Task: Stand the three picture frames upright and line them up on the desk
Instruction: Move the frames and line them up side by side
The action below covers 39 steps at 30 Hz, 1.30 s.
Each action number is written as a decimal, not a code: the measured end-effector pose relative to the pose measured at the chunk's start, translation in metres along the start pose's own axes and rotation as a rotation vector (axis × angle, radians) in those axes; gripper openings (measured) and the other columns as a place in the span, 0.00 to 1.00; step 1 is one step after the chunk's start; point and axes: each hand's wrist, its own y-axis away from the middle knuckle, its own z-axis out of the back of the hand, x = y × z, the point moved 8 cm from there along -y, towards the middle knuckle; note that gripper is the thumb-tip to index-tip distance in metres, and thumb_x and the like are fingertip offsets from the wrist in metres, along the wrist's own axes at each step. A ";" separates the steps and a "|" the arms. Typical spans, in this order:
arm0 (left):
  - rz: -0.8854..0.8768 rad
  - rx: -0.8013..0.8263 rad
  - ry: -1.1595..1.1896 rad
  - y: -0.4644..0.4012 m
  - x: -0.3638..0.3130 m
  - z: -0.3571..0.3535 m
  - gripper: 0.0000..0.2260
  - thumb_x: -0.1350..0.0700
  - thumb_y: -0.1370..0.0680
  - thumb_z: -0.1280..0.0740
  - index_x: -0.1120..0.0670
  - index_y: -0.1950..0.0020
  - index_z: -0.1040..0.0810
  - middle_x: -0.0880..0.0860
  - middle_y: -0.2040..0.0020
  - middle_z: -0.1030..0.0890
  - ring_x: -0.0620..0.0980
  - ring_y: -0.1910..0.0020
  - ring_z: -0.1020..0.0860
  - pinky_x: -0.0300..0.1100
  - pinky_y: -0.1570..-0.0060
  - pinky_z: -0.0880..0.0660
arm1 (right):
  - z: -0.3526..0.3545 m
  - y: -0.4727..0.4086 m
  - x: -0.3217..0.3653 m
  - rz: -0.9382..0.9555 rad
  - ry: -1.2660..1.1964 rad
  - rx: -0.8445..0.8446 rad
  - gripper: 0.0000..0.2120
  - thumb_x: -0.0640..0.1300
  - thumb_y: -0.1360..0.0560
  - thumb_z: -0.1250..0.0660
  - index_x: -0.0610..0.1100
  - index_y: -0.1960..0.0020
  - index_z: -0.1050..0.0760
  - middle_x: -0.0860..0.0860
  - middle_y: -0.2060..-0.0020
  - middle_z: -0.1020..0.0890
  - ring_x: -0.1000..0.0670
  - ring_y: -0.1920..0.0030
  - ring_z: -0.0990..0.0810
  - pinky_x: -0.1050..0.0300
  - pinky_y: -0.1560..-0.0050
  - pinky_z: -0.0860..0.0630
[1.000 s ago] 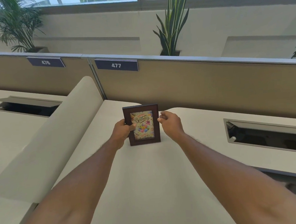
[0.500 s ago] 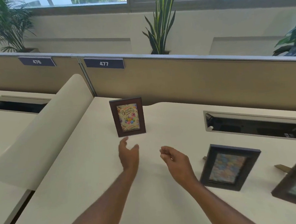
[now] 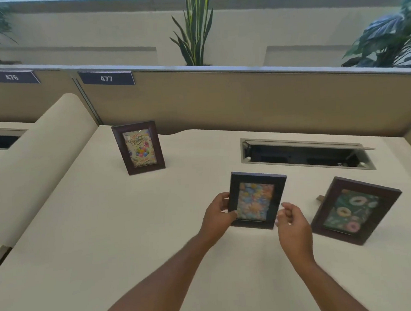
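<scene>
A dark frame with a birthday card point(image 3: 138, 148) stands upright at the back left of the cream desk point(image 3: 108, 233). A second dark frame with a colourful flower picture point(image 3: 256, 200) sits mid-desk, raised at a tilt. My left hand point(image 3: 218, 217) grips its left edge, thumb on the front. My right hand point(image 3: 291, 222) is at its lower right corner, fingers curled, touching or just short of the edge. A third brown frame with a doughnut picture point(image 3: 352, 210) lies leaning back at the right, its stand poking out behind.
An open cable tray slot point(image 3: 305, 152) is sunk into the desk behind the frames. A tan partition point(image 3: 244, 100) with the label 477 closes the back. A rounded cream divider point(image 3: 32, 166) borders the left side. Plants stand beyond the partition.
Both hands left the birthday frame, which stays standing, and moved right to the flower frame. My left hand has taken hold of it and its top has come up.
</scene>
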 end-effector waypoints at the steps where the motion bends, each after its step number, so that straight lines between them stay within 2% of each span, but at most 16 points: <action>1: 0.007 -0.007 0.006 -0.002 -0.004 -0.004 0.21 0.63 0.25 0.32 0.50 0.33 0.28 0.50 0.41 0.19 0.50 0.41 0.20 0.52 0.44 0.18 | 0.004 -0.008 -0.002 -0.005 0.019 0.012 0.13 0.42 0.19 0.39 0.47 0.35 0.26 0.49 0.47 0.19 0.47 0.46 0.20 0.54 0.48 0.22; 3: 0.029 -0.019 0.023 -0.009 -0.011 -0.009 0.22 0.65 0.25 0.32 0.51 0.33 0.28 0.52 0.39 0.19 0.52 0.40 0.20 0.54 0.43 0.18 | 0.005 -0.023 0.000 -0.015 0.038 0.075 0.17 0.43 0.19 0.39 0.48 0.30 0.28 0.53 0.43 0.21 0.49 0.42 0.22 0.50 0.40 0.23; 5: 0.063 -0.029 0.056 -0.018 -0.015 -0.012 0.21 0.67 0.25 0.33 0.53 0.33 0.27 0.53 0.38 0.19 0.55 0.38 0.20 0.56 0.41 0.20 | 0.003 -0.035 0.003 -0.023 0.030 0.140 0.17 0.44 0.19 0.38 0.48 0.30 0.28 0.54 0.42 0.21 0.50 0.42 0.22 0.50 0.39 0.23; 8: 0.121 -0.015 0.100 -0.028 -0.020 -0.015 0.20 0.69 0.26 0.34 0.55 0.36 0.24 0.54 0.39 0.18 0.56 0.38 0.20 0.58 0.39 0.22 | -0.005 -0.043 0.011 0.001 0.041 0.217 0.13 0.43 0.19 0.38 0.46 0.36 0.24 0.52 0.48 0.20 0.50 0.47 0.21 0.62 0.53 0.24; 9: 0.132 -0.002 0.105 -0.030 -0.022 -0.016 0.19 0.70 0.26 0.34 0.55 0.38 0.24 0.55 0.40 0.17 0.56 0.38 0.20 0.59 0.38 0.22 | -0.007 -0.045 0.012 0.005 0.040 0.221 0.11 0.43 0.19 0.38 0.45 0.38 0.23 0.52 0.50 0.19 0.49 0.47 0.21 0.62 0.54 0.25; 11: 0.142 0.008 0.110 -0.034 -0.022 -0.017 0.19 0.71 0.26 0.34 0.55 0.39 0.23 0.55 0.40 0.17 0.57 0.38 0.20 0.59 0.37 0.23 | -0.008 -0.051 0.010 -0.008 0.019 0.214 0.09 0.43 0.19 0.37 0.46 0.41 0.21 0.52 0.51 0.18 0.48 0.47 0.20 0.59 0.53 0.23; 15: 0.133 -0.003 0.146 -0.040 -0.024 -0.009 0.18 0.70 0.24 0.34 0.56 0.37 0.23 0.54 0.41 0.17 0.55 0.39 0.20 0.55 0.38 0.22 | -0.019 -0.064 0.012 -0.020 0.002 0.218 0.10 0.42 0.20 0.36 0.44 0.40 0.21 0.52 0.51 0.19 0.48 0.47 0.20 0.52 0.49 0.21; 20: 0.086 -0.051 0.171 -0.053 -0.042 0.026 0.16 0.70 0.23 0.35 0.55 0.38 0.23 0.53 0.43 0.17 0.54 0.41 0.20 0.50 0.43 0.20 | -0.054 -0.084 0.041 0.032 -0.022 0.265 0.10 0.42 0.19 0.37 0.44 0.42 0.20 0.52 0.51 0.17 0.48 0.48 0.19 0.53 0.49 0.20; 24: 0.070 -0.093 0.202 -0.075 -0.055 0.067 0.17 0.72 0.23 0.36 0.57 0.38 0.23 0.55 0.42 0.17 0.56 0.40 0.20 0.52 0.43 0.21 | -0.094 -0.102 0.075 0.087 -0.035 0.299 0.10 0.43 0.20 0.37 0.45 0.42 0.20 0.51 0.50 0.17 0.49 0.47 0.19 0.52 0.50 0.18; 32: 0.046 -0.176 0.217 -0.124 -0.076 0.136 0.19 0.74 0.24 0.37 0.57 0.38 0.25 0.55 0.42 0.18 0.56 0.41 0.22 0.43 0.54 0.23 | -0.180 -0.150 0.121 0.068 -0.059 0.367 0.09 0.42 0.22 0.34 0.47 0.45 0.18 0.49 0.52 0.15 0.47 0.48 0.17 0.42 0.45 0.19; 36: 0.058 -0.214 0.215 -0.157 -0.078 0.169 0.19 0.74 0.25 0.37 0.56 0.39 0.24 0.53 0.46 0.18 0.55 0.40 0.22 0.47 0.46 0.24 | -0.221 -0.172 0.139 0.063 -0.036 0.372 0.10 0.42 0.23 0.35 0.46 0.45 0.18 0.49 0.51 0.15 0.45 0.48 0.17 0.41 0.44 0.20; 39: 0.069 -0.238 0.225 -0.175 -0.076 0.185 0.19 0.74 0.24 0.38 0.54 0.41 0.24 0.52 0.46 0.18 0.54 0.42 0.22 0.46 0.48 0.25 | -0.245 -0.186 0.146 0.067 -0.026 0.391 0.10 0.42 0.23 0.35 0.47 0.44 0.18 0.49 0.50 0.15 0.45 0.48 0.17 0.41 0.44 0.20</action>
